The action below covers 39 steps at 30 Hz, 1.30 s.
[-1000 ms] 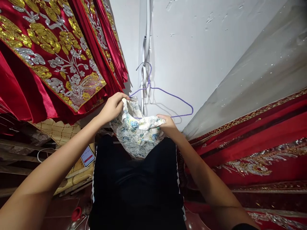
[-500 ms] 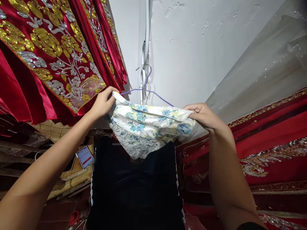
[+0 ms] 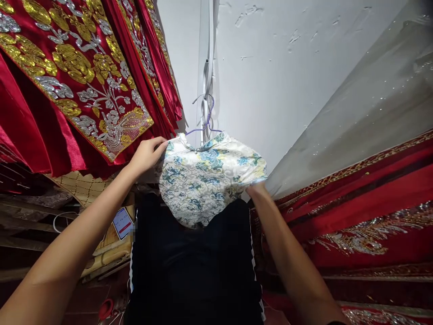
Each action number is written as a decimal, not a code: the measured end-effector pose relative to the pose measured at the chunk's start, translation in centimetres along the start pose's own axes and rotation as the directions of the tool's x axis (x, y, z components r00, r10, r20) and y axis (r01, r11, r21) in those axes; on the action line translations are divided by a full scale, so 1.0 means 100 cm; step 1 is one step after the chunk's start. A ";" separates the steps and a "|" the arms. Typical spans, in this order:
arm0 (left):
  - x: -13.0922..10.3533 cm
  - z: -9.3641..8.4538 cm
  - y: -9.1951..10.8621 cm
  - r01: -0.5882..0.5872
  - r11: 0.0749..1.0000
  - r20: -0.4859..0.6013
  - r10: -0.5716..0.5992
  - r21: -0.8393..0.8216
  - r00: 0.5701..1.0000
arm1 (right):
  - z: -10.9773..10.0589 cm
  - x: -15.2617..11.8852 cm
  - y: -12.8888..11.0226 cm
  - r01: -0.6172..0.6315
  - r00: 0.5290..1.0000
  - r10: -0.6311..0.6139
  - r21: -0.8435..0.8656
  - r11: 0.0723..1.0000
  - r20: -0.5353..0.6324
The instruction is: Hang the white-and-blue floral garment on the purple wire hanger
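Note:
A white blouse (image 3: 203, 180) with blue, green and yellow floral print hangs on a purple hanger (image 3: 210, 113), whose hook stands above the collar. My left hand (image 3: 149, 154) grips the blouse at its left shoulder, thumb and fingers closed on the fabric edge. At the lower edge of the right sleeve is my right hand (image 3: 257, 189); its fingers are hidden behind or inside the cloth, so their grip cannot be seen. Both ends of the hanger are covered by the blouse.
Red garments with gold and silver sequins (image 3: 77, 67) hang at the upper left. Red embroidered cloth (image 3: 372, 216) and a sheer glittery cover (image 3: 365, 108) are on the right. A phone (image 3: 122, 223) lies on a wooden surface, lower left. Behind is a white wall (image 3: 270, 67).
My right hand has moved left and down from the blouse's edge to under the right sleeve. The blouse now sits over the right arm of the hanger, its collar showing.

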<state>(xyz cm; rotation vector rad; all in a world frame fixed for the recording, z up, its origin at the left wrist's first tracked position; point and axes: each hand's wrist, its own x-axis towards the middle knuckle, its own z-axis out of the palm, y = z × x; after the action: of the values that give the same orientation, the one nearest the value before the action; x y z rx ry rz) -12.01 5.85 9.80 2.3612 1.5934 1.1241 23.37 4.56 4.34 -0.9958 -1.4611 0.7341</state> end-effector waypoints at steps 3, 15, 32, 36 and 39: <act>-0.009 0.000 -0.016 0.091 0.995 -0.043 -0.089 0.044 0.995 | -0.021 0.009 0.003 -0.123 0.991 0.128 0.138 0.983 -0.027; -0.004 0.003 0.069 -0.190 0.982 -0.264 0.186 0.010 0.947 | -0.037 -0.028 -0.037 0.031 0.848 0.186 0.398 0.917 -0.495; -0.060 -0.057 0.101 0.509 0.749 0.798 0.043 -0.424 0.601 | 0.013 -0.031 -0.030 0.029 0.961 0.027 -0.198 0.980 0.275; -0.043 -0.081 0.094 0.331 0.863 0.700 0.037 -0.382 0.713 | 0.022 -0.012 -0.017 -0.055 0.851 0.122 -0.144 0.988 0.511; -0.031 -0.073 0.081 0.214 0.899 0.429 -0.033 -0.382 0.903 | 0.016 -0.007 -0.023 -0.207 0.777 0.150 0.023 0.978 0.611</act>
<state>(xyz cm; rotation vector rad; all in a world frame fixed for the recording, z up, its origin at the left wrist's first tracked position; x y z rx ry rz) -10.77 -2.74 17.03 2.0022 1.1929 0.7714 21.40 3.07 5.87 -0.8718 -1.8757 1.3424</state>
